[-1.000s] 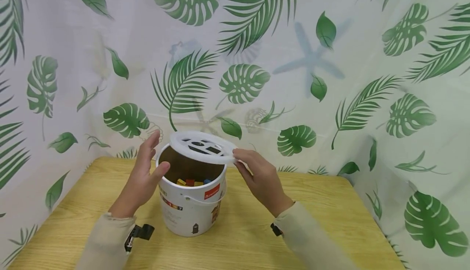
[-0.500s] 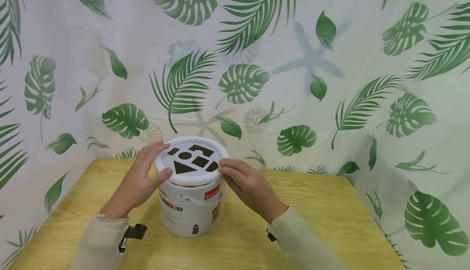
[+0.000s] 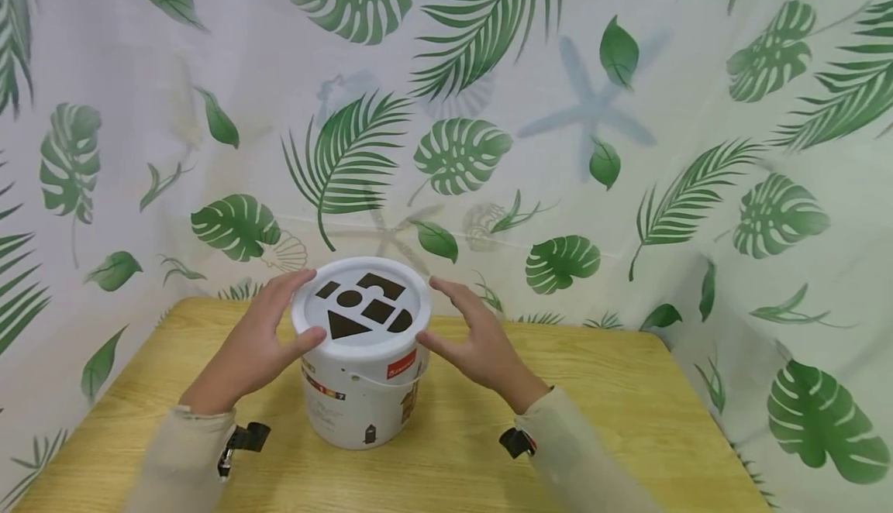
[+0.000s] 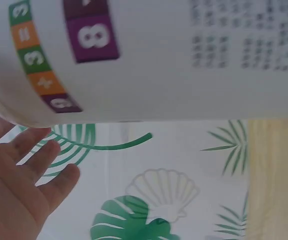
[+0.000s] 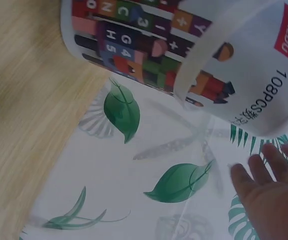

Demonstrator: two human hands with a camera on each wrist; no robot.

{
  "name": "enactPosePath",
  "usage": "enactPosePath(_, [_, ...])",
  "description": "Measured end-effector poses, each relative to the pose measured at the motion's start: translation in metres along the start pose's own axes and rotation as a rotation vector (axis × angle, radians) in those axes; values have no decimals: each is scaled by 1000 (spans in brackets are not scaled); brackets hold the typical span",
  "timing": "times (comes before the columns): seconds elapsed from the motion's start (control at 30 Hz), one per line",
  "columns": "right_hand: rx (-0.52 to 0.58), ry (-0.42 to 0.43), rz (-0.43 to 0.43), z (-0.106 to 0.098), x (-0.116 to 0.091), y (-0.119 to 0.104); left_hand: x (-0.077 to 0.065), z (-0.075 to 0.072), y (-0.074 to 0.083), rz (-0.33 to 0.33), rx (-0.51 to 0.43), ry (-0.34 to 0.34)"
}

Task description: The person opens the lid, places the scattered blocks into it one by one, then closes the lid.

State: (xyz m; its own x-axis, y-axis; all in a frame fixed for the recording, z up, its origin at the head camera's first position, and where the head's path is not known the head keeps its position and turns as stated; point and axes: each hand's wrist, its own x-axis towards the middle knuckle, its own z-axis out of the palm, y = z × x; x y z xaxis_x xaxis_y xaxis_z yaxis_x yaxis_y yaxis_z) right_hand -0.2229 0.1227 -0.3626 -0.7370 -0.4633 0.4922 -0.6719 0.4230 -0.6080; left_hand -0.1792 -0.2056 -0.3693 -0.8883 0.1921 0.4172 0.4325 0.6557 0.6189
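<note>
A white bucket point(image 3: 359, 408) stands upright on the wooden table, its white lid point(image 3: 377, 336) lying level over the top. Dark cut-outs pierce the lid: a triangle, a circle, a square, an arch and others. At the left rim, my left hand point(image 3: 254, 339) has its fingertips and thumb at the lid's edge, fingers spread. My right hand point(image 3: 481, 335) is on the opposite side, thumb at the near right rim and fingers extended toward the far right edge. Both wrist views show relaxed fingers by the bucket's top end. The lid hides the bucket's inside.
The bucket's white handle point(image 3: 391, 383) hangs down its front right side. Yellow wood-grain table point(image 3: 593, 435) surrounds the bucket. Behind and beside it hangs a white curtain point(image 3: 488, 211) with green leaf prints.
The tilted lid has come down flat onto the bucket, covering the coloured blocks inside. My right hand has let go of the lid's edge and spread its fingers; my left has reached the rim.
</note>
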Motion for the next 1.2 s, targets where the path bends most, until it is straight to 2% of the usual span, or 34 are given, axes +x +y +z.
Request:
enactPosePath(0.07, [18, -61, 93, -2, 6, -1, 5, -4, 3, -11, 21, -29])
enactPosePath(0.13, [42, -111, 139, -4, 11, 0, 9, -6, 8, -23, 43, -69])
enactPosePath(0.27, [120, -162, 167, -4, 18, 2, 15, -7, 14, -44, 67, -124])
enactPosePath(0.33, [150, -183, 177, -3, 21, 4, 15, -7, 13, -43, 54, -121])
enactPosePath(0.43, [190, -209, 195, -1, 23, 6, 14, -6, 6, -38, -14, -107])
enactPosePath(0.57, [234, -221, 218, -2, 23, 9, 14, -6, -6, -43, -108, -109])
enactPosePath(0.67, [251, -234, 232, -3, 24, 11, 15, -6, -9, -48, -135, -116])
enactPosePath(0.93, [235, -281, 299, -3, 18, 13, 11, -4, -10, -32, -109, -112])
enactPosePath(1.1, [253, -253, 304, -1, 15, 13, 12, -6, -8, -33, -51, -109])
enactPosePath(1.2, [296, -226, 290, 3, 14, 16, 11, -3, -9, -49, -92, -96])
